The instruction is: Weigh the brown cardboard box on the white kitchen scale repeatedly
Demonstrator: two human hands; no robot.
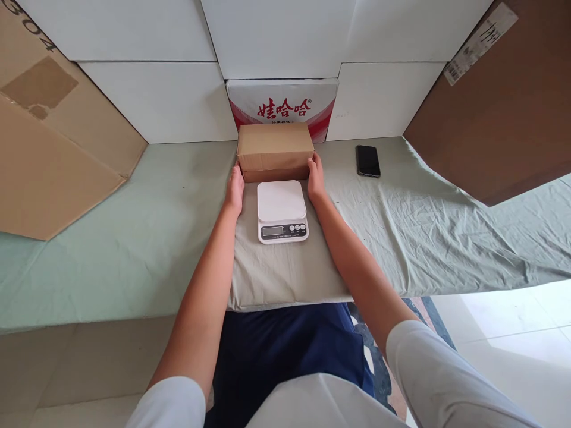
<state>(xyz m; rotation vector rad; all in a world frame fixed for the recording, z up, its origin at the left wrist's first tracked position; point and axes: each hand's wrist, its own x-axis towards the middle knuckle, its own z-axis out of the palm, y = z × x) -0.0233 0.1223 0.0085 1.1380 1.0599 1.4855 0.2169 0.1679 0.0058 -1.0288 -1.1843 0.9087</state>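
Note:
Between my two hands is a closed brown cardboard box, at the back of the cloth-covered table. My left hand presses against its left end, and my right hand is against its right end. The fingers of both hands are partly hidden behind the box's sides. Just in front of the box lies a white kitchen scale, with a small display and round buttons along its near edge. Its platform carries nothing, and the display looks blank.
A black phone lies to the right on the green cloth. Behind the brown box stands a white and red printed carton. Large cardboard panels rise at left and right. The table's front edge runs under my forearms.

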